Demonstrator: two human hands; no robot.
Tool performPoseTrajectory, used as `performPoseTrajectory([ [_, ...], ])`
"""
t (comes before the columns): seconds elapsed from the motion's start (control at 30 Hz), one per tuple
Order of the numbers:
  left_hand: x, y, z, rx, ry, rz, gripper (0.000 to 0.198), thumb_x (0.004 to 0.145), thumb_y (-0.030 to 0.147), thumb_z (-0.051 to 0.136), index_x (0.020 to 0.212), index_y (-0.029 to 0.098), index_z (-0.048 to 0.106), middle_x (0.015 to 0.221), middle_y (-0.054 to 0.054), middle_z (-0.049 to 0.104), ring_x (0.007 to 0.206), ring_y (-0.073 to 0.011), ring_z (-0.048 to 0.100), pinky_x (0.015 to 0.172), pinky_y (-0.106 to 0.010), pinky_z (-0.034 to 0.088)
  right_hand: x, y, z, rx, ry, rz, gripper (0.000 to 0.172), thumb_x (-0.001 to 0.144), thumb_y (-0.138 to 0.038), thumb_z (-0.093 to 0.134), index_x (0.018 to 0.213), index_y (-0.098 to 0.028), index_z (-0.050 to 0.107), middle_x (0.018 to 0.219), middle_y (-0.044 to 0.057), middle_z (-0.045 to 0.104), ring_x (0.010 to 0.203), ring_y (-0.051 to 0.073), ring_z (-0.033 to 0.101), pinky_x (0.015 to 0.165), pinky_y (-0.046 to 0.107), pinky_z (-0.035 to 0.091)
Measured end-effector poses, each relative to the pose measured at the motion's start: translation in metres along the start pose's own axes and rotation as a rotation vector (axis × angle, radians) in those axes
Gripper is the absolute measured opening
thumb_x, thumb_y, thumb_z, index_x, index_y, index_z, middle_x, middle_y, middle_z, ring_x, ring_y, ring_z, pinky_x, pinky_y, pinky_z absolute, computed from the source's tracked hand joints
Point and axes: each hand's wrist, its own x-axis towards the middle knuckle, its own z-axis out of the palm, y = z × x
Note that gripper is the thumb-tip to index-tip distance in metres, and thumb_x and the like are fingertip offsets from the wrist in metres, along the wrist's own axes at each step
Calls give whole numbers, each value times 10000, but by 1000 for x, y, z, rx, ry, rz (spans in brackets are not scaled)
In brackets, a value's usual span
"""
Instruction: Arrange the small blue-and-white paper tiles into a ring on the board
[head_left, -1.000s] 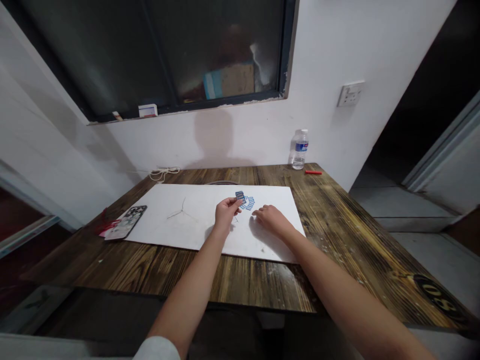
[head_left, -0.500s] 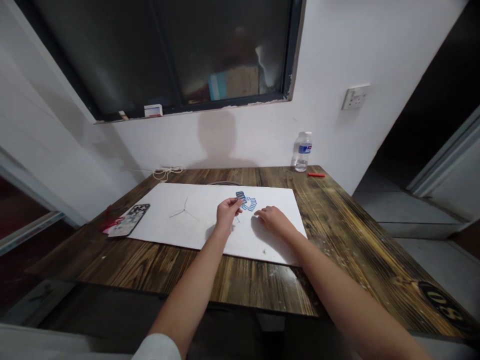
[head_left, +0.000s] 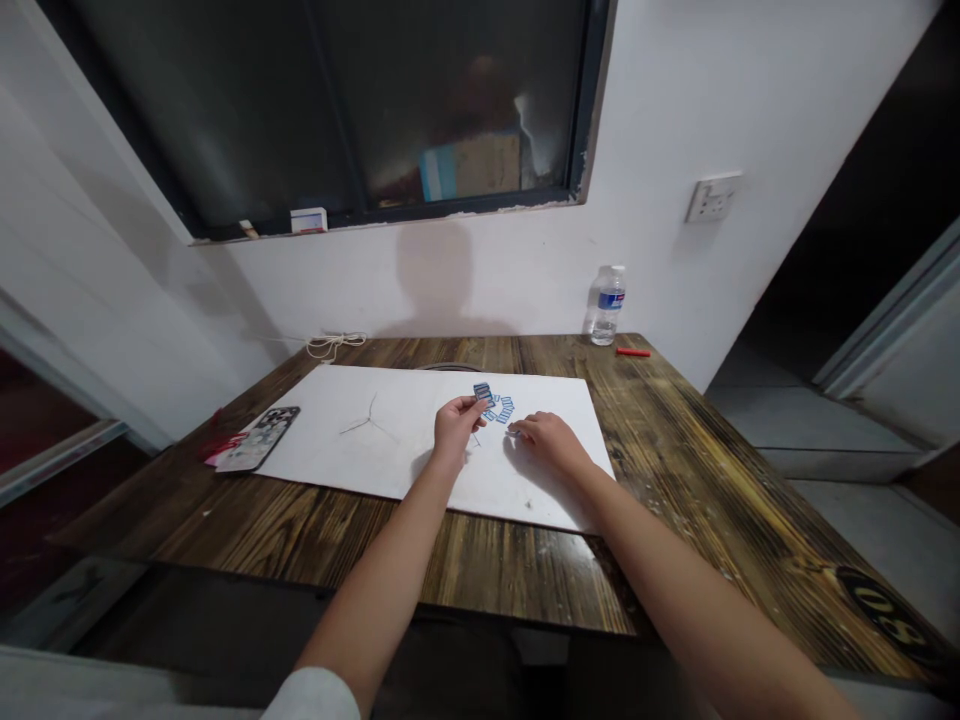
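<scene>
My left hand (head_left: 457,428) is closed, pinching a small stack of blue-edged, card-like pieces (head_left: 484,392) between thumb and fingers just above a white board (head_left: 420,400). Beyond and to the right of it, several small blue-and-white pieces (head_left: 505,407) lie in a curved row on the board. My right hand (head_left: 546,436) is low over the board, right of that row. Its fingertips are together on a small bluish piece (head_left: 514,433), mostly hidden by the fingers. Thin dark lines (head_left: 369,420) forming a three-armed mark show on the board's left half.
A phone-like patterned object (head_left: 262,440) lies over the board's left edge, on something pink. White cord (head_left: 335,345) is coiled at the back of the wooden table (head_left: 675,480). A water bottle (head_left: 607,308) and a red pen-like stick (head_left: 633,352) are at the back right.
A bluish piece now shows at my right fingertips, where it could not be seen before. My left hand keeps its hold with hardly any movement.
</scene>
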Motion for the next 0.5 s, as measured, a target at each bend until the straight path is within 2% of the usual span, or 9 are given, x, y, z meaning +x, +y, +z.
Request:
performPoseTrajectory([
  [0.3,2,-3,0,16,-9,-10,359,529,412,810,749,157,684,667,-20,668,516,-84,546,511,-206,377,1,3,5,159,101,60,301,806,-89,507,994,-201,714,1000,50,711,898,163,625,816,245,430],
  [0.5,3,-5,0,21,-25,-1,373,510,420,821,737,155,690,635,-18,655,511,-86,539,503,-206,370,3,1,7,566,304,66,182,796,-182,569,918,-193,703,899,46,714,740,145,620,718,264,478],
])
